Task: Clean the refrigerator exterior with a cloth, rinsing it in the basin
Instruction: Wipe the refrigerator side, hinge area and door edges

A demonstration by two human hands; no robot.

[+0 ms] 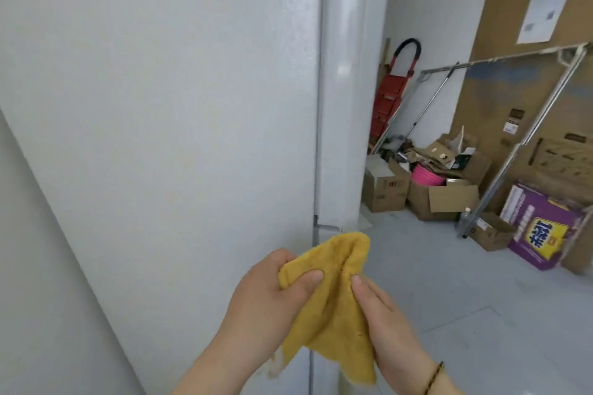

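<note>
Filling the frame from 9 to 12 o'clock, the white refrigerator (167, 99) stands tall, its door seam running vertically. At 6 o'clock the yellow cloth (330, 305) hangs with its long axis near vertical, folded top pointing to 12 o'clock. The left hand (272, 295) and right hand (388, 327) each pinch its upper edge; a loosened pinch could likely drop it to the floor.

Bright, even indoor light; soft glare streak down fridge (345, 74) edge at centre. Overall slight blur. Wide-angle bending at frame edges, faint shadows.
</note>
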